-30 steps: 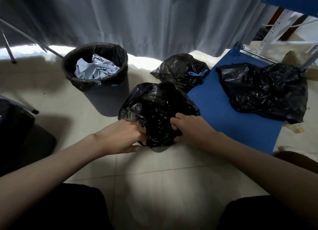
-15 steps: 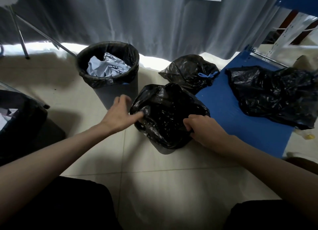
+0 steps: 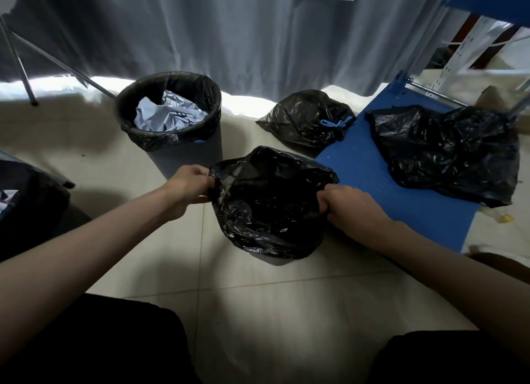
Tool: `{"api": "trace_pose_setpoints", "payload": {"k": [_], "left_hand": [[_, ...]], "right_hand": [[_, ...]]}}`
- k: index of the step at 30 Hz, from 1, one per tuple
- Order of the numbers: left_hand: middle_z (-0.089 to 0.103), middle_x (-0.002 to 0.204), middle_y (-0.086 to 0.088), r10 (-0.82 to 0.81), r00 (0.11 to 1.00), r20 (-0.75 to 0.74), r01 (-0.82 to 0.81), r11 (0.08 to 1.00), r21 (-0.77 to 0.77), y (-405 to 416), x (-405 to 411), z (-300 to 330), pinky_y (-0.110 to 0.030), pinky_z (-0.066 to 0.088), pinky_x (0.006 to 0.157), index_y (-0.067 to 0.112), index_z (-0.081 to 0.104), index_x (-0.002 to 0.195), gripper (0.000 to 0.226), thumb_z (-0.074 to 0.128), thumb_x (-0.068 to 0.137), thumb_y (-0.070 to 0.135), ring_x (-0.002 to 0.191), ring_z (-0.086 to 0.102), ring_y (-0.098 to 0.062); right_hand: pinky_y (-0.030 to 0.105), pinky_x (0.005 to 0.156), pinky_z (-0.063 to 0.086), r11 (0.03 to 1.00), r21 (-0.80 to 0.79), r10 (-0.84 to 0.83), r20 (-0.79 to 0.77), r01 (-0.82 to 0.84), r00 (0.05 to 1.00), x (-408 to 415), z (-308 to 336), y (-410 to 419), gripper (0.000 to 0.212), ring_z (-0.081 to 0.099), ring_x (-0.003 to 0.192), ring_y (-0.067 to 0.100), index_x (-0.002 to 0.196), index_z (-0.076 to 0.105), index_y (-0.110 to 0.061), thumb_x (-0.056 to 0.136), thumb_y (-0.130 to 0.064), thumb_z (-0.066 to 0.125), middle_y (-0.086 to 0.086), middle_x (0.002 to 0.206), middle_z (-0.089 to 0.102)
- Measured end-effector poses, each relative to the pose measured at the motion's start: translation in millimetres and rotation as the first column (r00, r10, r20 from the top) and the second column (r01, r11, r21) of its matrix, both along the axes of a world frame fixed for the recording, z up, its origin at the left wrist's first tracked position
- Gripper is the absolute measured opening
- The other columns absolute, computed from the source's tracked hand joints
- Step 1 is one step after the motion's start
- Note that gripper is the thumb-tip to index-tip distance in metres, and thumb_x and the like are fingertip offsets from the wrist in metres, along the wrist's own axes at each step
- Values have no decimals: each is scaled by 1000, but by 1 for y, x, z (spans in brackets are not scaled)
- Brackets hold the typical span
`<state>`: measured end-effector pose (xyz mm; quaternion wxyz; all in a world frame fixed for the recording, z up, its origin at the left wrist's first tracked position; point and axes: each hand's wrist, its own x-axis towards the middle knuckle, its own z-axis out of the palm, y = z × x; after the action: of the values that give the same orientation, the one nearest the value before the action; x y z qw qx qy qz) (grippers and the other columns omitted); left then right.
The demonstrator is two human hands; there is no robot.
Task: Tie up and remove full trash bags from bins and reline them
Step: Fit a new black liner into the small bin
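Black liner (image 3: 269,208) pinched between both hands (image 3: 192,182) (image 3: 348,208)

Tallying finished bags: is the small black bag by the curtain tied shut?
Tied shut: the small bag is cinched at its neck by a knotted blue drawstring.

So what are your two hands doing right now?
Left hand: closed, gripping the black bag's left edge.
Right hand: closed, gripping its right edge.

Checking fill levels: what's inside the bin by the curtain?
The bin has a black liner folded over its rim and crumpled pale paper or plastic on top. Anything beneath that layer is covered, so its depth can't be seen.
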<state>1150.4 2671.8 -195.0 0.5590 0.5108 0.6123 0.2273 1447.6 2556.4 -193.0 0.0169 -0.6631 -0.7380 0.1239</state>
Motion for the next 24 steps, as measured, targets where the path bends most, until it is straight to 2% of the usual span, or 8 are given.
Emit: {"api": "trace_pose_setpoints", "payload": {"k": [5,7,9,10,12,14,18,24], "left_hand": [[60,81,-7,47,996,76,-33,984,-176,0,-12,-5,-28,51,69,11,61,82,25,44,89,-7,69,56,-18],[59,91,-22,-63,968,-242,61,998,-16,0,-20,-10,-33,50,70,6,58,91,6,55,86,6,79,61,-29],[52,113,-25,-78,674,-735,331,921,205,3,-26,-18,-43,47,78,5,48,111,36,63,79,14,102,55,-43],[47,117,-20,-5,567,-824,471,822,319,2,-24,-18,-47,45,82,8,45,119,45,65,79,12,106,50,-43],[46,112,-11,24,680,-733,543,654,526,-4,-13,-10,-46,46,86,14,48,119,42,65,81,9,101,50,-34],[50,101,-2,-156,807,-569,547,559,623,-13,4,4,-35,47,84,17,58,108,25,66,84,12,90,54,-19],[63,89,10,-548,663,-510,745,415,522,-53,41,16,-21,45,78,24,74,98,19,73,85,38,81,56,-2],[69,95,19,-512,488,-707,866,387,318,-72,57,4,-29,42,88,38,60,127,58,59,79,70,94,54,-2]], "right_hand": [[38,67,43,999,-14,-47,17,48,999,-3,-1,1,18,52,83,23,81,53,-15,76,2,55,-2,93,51],[37,67,44,999,-21,-49,23,50,999,-2,-1,2,18,53,84,23,83,55,-15,78,2,56,-2,95,52],[35,66,43,998,-28,-48,21,49,999,0,-1,3,18,54,86,22,86,59,-17,79,-1,58,-3,97,53],[34,65,43,998,-29,-52,9,53,999,1,-1,3,18,54,87,22,87,60,-19,79,-2,59,-3,97,53],[32,63,41,997,-29,-67,-10,66,998,3,-1,3,19,54,87,20,88,61,-21,80,-4,61,-5,97,53],[31,62,39,997,-28,-75,-9,75,997,4,-1,2,18,54,86,19,88,61,-24,82,-7,62,-6,96,52],[31,66,40,998,-8,-67,-3,67,998,-4,0,-3,16,54,87,16,92,63,-26,85,-12,63,-10,97,51],[18,77,54,991,-77,57,-499,-109,865,-26,0,-10,16,68,82,2,96,75,-23,85,-10,73,-9,89,74]]}}
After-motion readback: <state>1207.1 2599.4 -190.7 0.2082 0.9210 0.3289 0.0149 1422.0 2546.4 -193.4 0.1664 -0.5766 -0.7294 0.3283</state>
